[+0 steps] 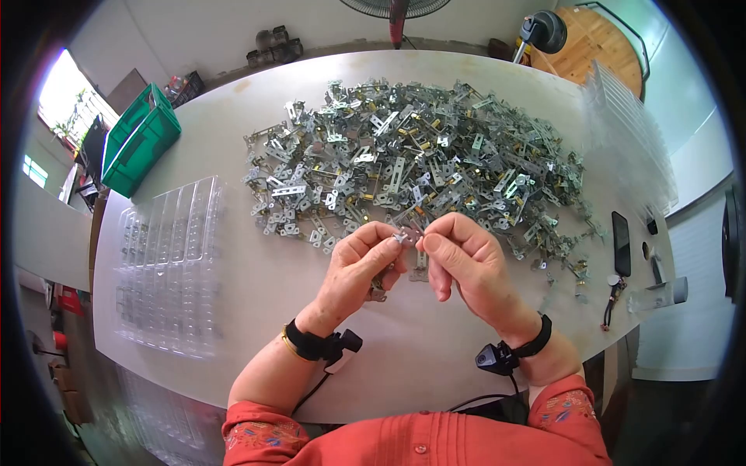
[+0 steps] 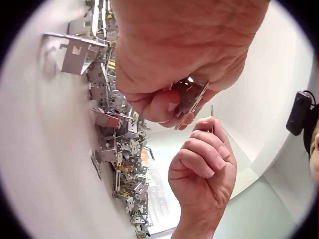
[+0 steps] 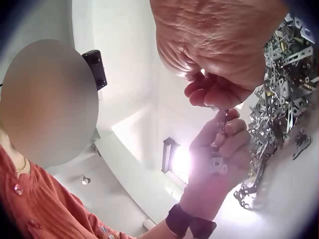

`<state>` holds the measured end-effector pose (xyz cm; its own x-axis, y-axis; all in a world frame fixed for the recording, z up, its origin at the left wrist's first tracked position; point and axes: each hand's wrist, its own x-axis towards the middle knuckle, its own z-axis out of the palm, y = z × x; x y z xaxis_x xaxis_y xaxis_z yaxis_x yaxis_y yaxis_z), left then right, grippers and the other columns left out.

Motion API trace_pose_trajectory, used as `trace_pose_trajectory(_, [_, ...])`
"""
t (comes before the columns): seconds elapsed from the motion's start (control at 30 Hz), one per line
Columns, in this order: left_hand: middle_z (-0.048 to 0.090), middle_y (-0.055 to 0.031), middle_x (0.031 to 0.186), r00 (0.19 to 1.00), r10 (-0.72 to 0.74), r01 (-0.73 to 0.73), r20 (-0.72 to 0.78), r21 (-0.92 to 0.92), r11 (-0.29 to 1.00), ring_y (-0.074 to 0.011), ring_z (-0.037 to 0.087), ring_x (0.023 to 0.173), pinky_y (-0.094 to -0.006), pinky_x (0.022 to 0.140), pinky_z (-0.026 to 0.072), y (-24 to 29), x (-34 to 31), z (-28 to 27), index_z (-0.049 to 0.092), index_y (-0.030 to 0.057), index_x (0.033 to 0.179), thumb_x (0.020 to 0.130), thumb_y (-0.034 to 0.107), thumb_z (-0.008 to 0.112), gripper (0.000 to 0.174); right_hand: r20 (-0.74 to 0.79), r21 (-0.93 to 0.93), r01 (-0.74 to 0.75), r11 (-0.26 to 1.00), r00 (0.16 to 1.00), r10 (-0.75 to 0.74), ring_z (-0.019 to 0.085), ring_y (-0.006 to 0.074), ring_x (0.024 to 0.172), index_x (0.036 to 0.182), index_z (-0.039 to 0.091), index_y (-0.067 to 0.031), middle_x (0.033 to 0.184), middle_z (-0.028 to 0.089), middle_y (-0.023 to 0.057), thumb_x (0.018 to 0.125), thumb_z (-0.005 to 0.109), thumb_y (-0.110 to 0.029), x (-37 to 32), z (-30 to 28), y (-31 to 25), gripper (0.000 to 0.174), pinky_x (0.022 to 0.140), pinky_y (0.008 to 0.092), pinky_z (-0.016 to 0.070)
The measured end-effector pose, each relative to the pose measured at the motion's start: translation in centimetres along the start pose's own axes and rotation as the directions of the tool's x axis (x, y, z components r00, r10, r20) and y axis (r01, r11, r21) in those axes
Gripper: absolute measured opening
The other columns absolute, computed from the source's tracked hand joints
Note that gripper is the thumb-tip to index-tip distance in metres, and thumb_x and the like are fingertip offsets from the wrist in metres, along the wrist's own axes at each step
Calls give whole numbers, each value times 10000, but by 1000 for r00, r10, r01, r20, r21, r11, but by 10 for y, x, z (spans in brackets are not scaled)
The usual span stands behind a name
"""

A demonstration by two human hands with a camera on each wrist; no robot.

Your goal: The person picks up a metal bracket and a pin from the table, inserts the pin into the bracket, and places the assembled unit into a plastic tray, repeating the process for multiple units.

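Note:
Near the front of the metal pile, my left hand [image 1: 353, 268] holds a small silver metal bracket [image 1: 401, 238] between thumb and forefinger. More stamped metal parts [image 2: 192, 97] lie inside its curled fingers, partly hidden by the palm. In the right wrist view, a pierced plate [image 3: 217, 165] shows against that hand. Fingertips of my right hand [image 1: 474, 268] are close beside the bracket, pinching a thin metal piece [image 2: 212, 112] that looks like a short pin. Its other end is hidden by the fingers. Both hands are raised over the white table [image 1: 381, 380].
A wide heap of loose metal brackets [image 1: 420, 155] covers the table's middle and back. Clear plastic trays [image 1: 171, 272] stand at left, with more clear trays [image 1: 633, 140] at right. A green crate [image 1: 141, 144] is back left. A phone [image 1: 621, 242] lies near the right edge.

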<state>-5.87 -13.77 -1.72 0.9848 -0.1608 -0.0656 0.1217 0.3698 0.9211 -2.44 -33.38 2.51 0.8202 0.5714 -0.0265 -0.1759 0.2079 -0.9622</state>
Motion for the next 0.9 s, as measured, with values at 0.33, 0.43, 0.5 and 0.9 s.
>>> trace_pose_trajectory(0.33, [643,-44,780,996,-59,60,-69,16,998,-76,547,592,-206,505,404,-11,-2,11,625,20,1037,1024,196,573,184,-58,-47,44,998,997,-47,495,45,531,1002,588,-38,654,552,-18,1043,546,-180,0,-10,-7,153,487,201,416])
trace_pose_trajectory(0.43, [643,-42,766,991,-54,59,-126,36,998,-75,544,580,-207,502,407,-2,1,4,627,18,1026,1021,179,570,170,-55,-85,-2,996,999,-3,496,41,536,999,588,-45,653,552,-20,1036,558,-177,4,-9,-1,141,490,198,416])
trace_pose_trajectory(0.5, [640,-37,753,991,-30,36,-131,43,998,-72,539,570,-206,495,401,-3,2,3,628,18,1017,1020,179,570,170,-55,-102,-40,994,998,35,496,39,538,997,589,-48,654,552,-21,1032,566,-176,5,-6,2,135,491,197,415])
trace_pose_trajectory(0.9, [639,-20,758,988,22,0,-152,147,989,-49,523,580,-200,511,407,-2,1,5,625,15,998,1025,190,579,183,-50,-162,-49,986,998,42,476,38,521,980,584,-56,641,545,-27,1016,583,-156,3,-7,11,107,487,204,388])
